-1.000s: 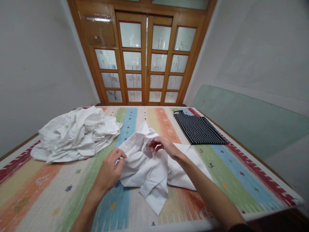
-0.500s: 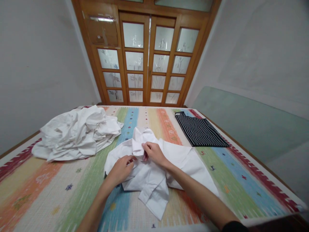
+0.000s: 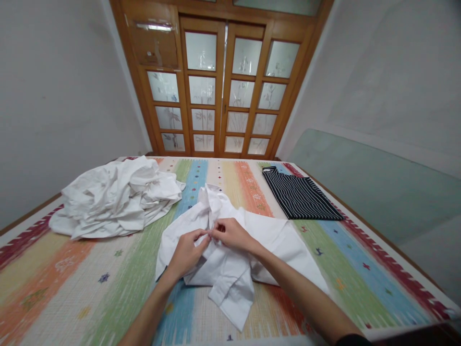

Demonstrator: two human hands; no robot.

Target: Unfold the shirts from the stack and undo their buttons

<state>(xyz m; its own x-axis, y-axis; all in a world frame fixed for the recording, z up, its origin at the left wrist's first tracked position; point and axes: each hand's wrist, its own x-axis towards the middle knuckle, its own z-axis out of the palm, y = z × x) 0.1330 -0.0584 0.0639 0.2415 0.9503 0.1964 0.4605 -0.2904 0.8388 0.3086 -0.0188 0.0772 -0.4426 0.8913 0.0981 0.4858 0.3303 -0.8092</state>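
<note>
A white shirt [image 3: 230,269] lies spread in front of me, its collar end pointing away and one cuffed sleeve folded down toward me. My left hand [image 3: 188,250] pinches the cloth at the shirt's front, just below the collar. Close against it, fingertips nearly touching, my right hand [image 3: 230,234] pinches the same spot with curled fingers. Whatever small part sits between the fingertips is too small to make out. Both forearms rest over the lower part of the shirt.
A crumpled heap of white cloth [image 3: 118,202] lies at the left. At the right is a folded black garment with white stripes [image 3: 300,197]. Everything lies on a colourful striped cover [image 3: 118,269]. Wooden doors with glass panes [image 3: 219,86] stand beyond, between white walls.
My left hand has moved up and right to meet the right hand, which has dropped slightly. The raised cloth by the collar has settled open, and both hands now pinch together.
</note>
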